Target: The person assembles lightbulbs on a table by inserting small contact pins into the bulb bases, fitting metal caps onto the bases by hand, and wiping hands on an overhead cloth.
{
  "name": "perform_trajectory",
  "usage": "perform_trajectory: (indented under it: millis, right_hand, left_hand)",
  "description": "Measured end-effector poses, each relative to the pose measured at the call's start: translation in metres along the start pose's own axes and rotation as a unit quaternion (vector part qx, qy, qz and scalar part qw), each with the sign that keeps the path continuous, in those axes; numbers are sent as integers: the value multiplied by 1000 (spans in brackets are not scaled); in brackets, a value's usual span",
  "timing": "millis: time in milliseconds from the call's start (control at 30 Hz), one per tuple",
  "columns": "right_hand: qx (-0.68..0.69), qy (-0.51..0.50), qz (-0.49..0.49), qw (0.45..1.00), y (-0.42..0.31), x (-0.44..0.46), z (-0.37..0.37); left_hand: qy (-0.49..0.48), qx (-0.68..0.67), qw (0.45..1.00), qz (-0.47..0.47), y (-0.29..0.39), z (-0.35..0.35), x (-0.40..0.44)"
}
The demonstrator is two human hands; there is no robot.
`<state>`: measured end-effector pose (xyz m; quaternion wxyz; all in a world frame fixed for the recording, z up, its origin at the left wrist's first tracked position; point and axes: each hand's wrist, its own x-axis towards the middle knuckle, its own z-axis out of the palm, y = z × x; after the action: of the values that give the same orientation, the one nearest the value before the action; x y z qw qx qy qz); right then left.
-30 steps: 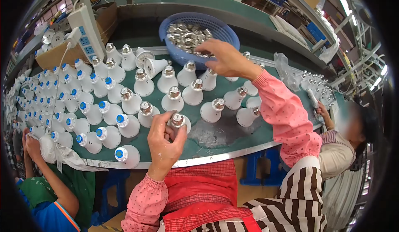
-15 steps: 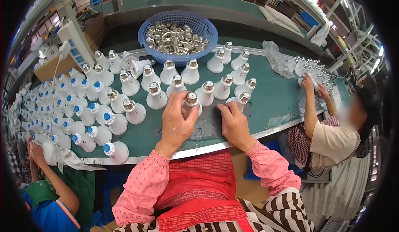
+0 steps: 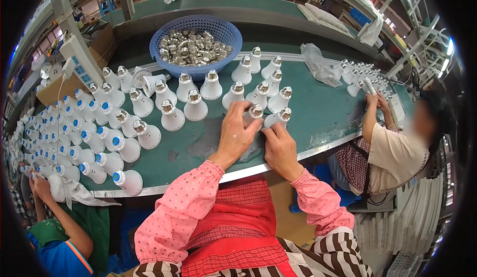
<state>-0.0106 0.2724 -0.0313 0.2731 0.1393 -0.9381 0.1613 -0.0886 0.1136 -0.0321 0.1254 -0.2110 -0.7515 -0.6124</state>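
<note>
My left hand (image 3: 237, 133) is closed round a white LED bulb (image 3: 255, 112) with a silver screw cap, its fingers and thumb gripping near the cap. My right hand (image 3: 281, 150) is loosely bent beside it, fingers a little apart. Just behind those fingers stands another capped bulb (image 3: 278, 116); whether they touch it I cannot tell. More capped bulbs (image 3: 259, 94) stand upright past both hands. To the left are rows of white bulb bodies (image 3: 127, 149) with blue tops, several tilted toward me.
A blue plastic basket (image 3: 235, 33) of loose silver caps (image 3: 195, 47) sits behind the bulbs. A clear plastic bag (image 3: 318, 66) lies right of it. A power strip (image 3: 79, 66) is on the left post. Co-workers sit at the left (image 3: 64, 227) and right (image 3: 392, 165).
My left hand has moved right with its bulb, closer to my right hand and the bulb beside it. The view has turned slightly right. The right co-worker's hands have shifted.
</note>
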Motion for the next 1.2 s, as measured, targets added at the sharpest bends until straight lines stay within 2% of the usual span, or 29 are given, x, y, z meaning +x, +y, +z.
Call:
perform_trajectory:
  millis: [100, 200, 267, 333, 367, 467, 600, 700, 800, 900, 1000, 1033, 1133, 1200]
  right_hand:
    - [-31, 11, 16, 999, 8, -1, -5]
    - [-13, -4, 24, 1000, 10, -6, -14]
    - [54, -1, 48, 997, -5, -5, -20]
    - [149, -24, 63, 987, -28, 4, -26]
    - [169, -45, 47, 984, -39, 11, -26]
    - [165, -87, -5, 982, -52, 24, -10]
    - [75, -138, -55, 986, -51, 37, 8]
    - [58, -180, -70, 980, -52, 42, 10]
    - [17, -191, -88, 978, -54, 45, 12]
    - [-17, -205, -137, 969, -52, 52, 14]
    - [16, -199, -174, 964, -51, 59, 8]
    - [16, -191, -194, 962, -53, 62, 4]
    - [15, -169, -243, 955, -63, 70, -9]
    - [14, -166, -269, 949, -69, 73, -18]
  left_hand:
    - [-16, -30, 999, -20, -5, 5, -2]
    - [-11, -44, 996, -81, 15, -24, -8]
    - [0, -36, 993, -108, 18, -58, -15]
    - [35, -44, 983, -173, 25, -86, -26]
    - [79, -66, 979, -173, 20, -90, -33]
    - [90, -87, 973, -195, 19, -105, -54]
    - [77, -92, 973, -197, 15, -114, -72]
    - [82, -106, 972, -195, 9, -116, -79]
    - [86, -93, 976, -176, 12, -115, -79]
    - [61, -8, 990, -129, 19, -114, -77]
    - [51, 129, 990, 25, 19, -105, -72]
    - [12, 132, 991, 24, 24, -103, -70]
    - [-26, 173, 981, 89, 20, -96, -64]
    - [-36, 155, 985, 70, 21, -94, -65]
